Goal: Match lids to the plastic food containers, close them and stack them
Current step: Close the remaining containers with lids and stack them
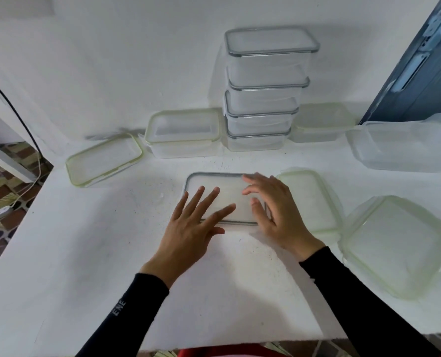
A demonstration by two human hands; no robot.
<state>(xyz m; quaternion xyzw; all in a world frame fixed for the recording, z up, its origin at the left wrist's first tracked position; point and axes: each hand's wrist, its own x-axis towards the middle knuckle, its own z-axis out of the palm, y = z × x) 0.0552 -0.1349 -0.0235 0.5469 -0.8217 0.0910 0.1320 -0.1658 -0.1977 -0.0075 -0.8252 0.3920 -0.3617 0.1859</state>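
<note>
Both hands (234, 215) spread flat on grey-rimmed lid (214, 184), stacked containers (263, 94) behind, green-rimmed lids (314, 202) beside

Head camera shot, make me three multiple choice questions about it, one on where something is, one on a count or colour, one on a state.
1. Where does the loose green-rimmed lid lie?
A. on top of the stack
B. at the table's left edge, left of the closed green-rimmed container
C. under the right hand

2. How many closed grey-rimmed containers make up the stack?
A. two
B. four
C. six

3. How are the hands on the grey-rimmed lid in front?
A. open, fingers spread over it
C. clenched into fists beside it
B. lifting it high off the table

Answers: 1 B, it lies flat by the left edge of the table. 2 B, four grey rims show one above another. 3 A, the left hand and the right hand both lie open over it.
</note>
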